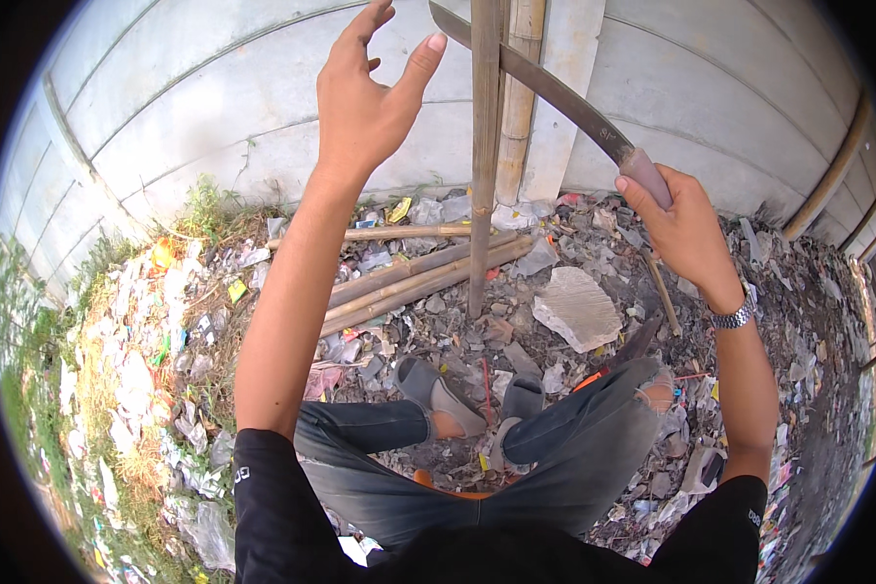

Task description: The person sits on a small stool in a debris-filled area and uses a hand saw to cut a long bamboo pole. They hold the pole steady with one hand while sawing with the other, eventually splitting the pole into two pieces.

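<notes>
My right hand (686, 229) is closed round the pale handle of a machete (569, 102), with the long dark blade slanting up and to the left. An upright bamboo pole (484, 175) hides a short stretch of the blade; whether they touch, I cannot tell. To the left of the pole, my left hand (370, 107) is raised with its fingers apart and nothing in it. Its thumb tip lies close to the blade's far end in the picture.
Bamboo poles (423, 277) lie on the littered ground behind my feet, near a broken concrete slab (579, 310). Another bamboo pole (522, 107) stands by the concrete wall (701, 88). A second dark blade (635, 343) shows beside my right knee.
</notes>
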### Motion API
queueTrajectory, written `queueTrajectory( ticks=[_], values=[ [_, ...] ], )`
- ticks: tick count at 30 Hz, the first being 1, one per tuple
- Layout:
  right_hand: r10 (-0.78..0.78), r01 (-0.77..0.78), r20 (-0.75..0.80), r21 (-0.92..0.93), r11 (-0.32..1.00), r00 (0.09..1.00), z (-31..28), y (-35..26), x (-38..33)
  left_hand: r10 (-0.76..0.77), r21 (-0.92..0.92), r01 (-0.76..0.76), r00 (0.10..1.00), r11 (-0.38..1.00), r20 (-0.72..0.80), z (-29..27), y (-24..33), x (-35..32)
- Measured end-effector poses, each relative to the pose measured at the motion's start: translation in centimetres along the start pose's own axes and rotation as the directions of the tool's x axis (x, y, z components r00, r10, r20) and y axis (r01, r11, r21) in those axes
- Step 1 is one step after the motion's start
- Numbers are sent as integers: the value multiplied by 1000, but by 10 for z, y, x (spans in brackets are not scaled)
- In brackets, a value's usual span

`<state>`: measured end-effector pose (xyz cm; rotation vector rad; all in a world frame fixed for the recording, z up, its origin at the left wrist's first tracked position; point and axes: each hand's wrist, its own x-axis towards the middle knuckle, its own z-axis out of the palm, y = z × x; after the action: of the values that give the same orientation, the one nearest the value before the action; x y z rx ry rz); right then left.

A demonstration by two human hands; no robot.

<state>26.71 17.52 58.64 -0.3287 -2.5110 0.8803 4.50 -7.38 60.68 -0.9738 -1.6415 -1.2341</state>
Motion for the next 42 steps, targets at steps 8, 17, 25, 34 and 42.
queueTrajectory(
  ticks=[8, 17, 25, 34, 42],
  values=[
    [101, -185, 305, 260, 948, 947, 25, -10, -1, 107, 225, -122, 991, 967, 79, 14, -6, 79],
    [112, -365, 461, 506, 781, 880, 44, 0, -5, 168, 243, -185, 982, 952, 90, 2, -11, 76],
    [44, -404, 511, 620, 673, 858, 61, 11, -12, 88, 148, -108, 987, 983, 136, -2, 0, 75],
    [-176, 171, -38, -122, 978, 984, 49, -49, 7, -14, 257, -25, 988, 966, 152, -28, -61, 78],
    [-203, 204, -23, 72, 976, 979, 164, 50, -5, -115, 192, 66, 960, 979, 255, -36, -14, 78]
  ],
)
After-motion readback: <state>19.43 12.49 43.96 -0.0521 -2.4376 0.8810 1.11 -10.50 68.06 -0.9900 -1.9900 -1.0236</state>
